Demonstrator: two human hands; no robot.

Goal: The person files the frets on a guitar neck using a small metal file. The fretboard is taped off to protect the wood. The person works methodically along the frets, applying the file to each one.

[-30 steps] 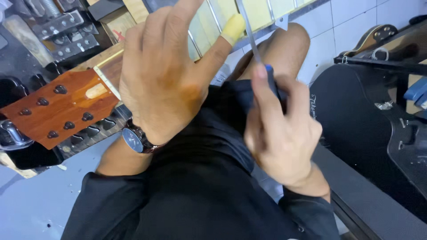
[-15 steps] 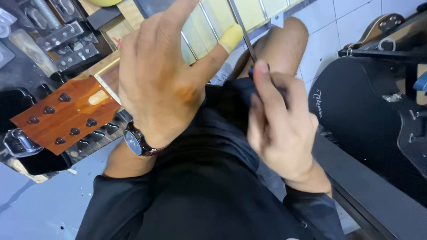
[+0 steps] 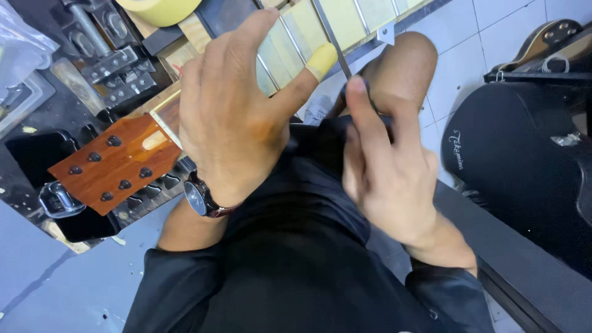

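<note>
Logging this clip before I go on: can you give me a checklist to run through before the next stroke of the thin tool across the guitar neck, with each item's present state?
1. Left hand steadying the guitar neck: ok, it rests over the neck near the nut.
2. Thumb protected: ok, the left thumb wears yellow tape at its tip.
3. Right hand gripping the thin metal tool: ok, fingers closed round its lower end.
4. Tool lying on a fret: cannot tell, its upper end runs out of frame.
5. Fingerboard masked: ok, pale tape covers the wood between frets.
6. Headstock supported: cannot tell, what bears it is hidden.
</note>
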